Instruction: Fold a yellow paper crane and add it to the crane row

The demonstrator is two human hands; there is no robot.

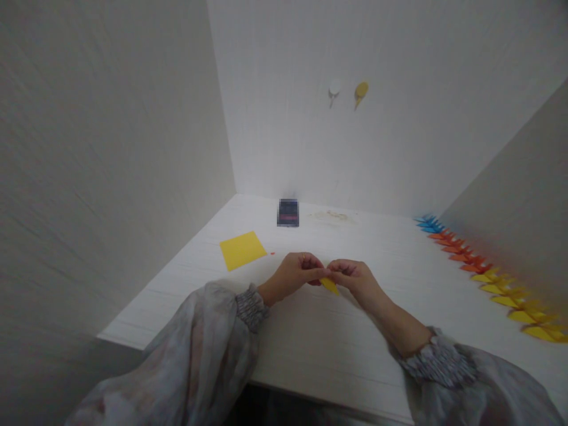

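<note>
Between my two hands, above the middle of the white table, is a small piece of folded yellow paper (pixel 329 286). My left hand (pixel 302 270) pinches it from the left, a ring on one finger. From the right, my right hand (pixel 352 274) grips it with thumb and fingertips, and the two hands meet at the paper's upper end. Only a pointed lower part of the paper shows; the fingers hide the rest. A flat yellow sheet (pixel 242 250) lies to the left, beyond my left forearm.
Along the right side runs a row of folded paper pieces in blue (pixel 429 224), orange (pixel 460 249) and yellow (pixel 519 302). A dark blurred object (pixel 288 213) is near the back wall. A white hook (pixel 334 89) and a yellow hook (pixel 361 90) are on that wall. Walls enclose the table.
</note>
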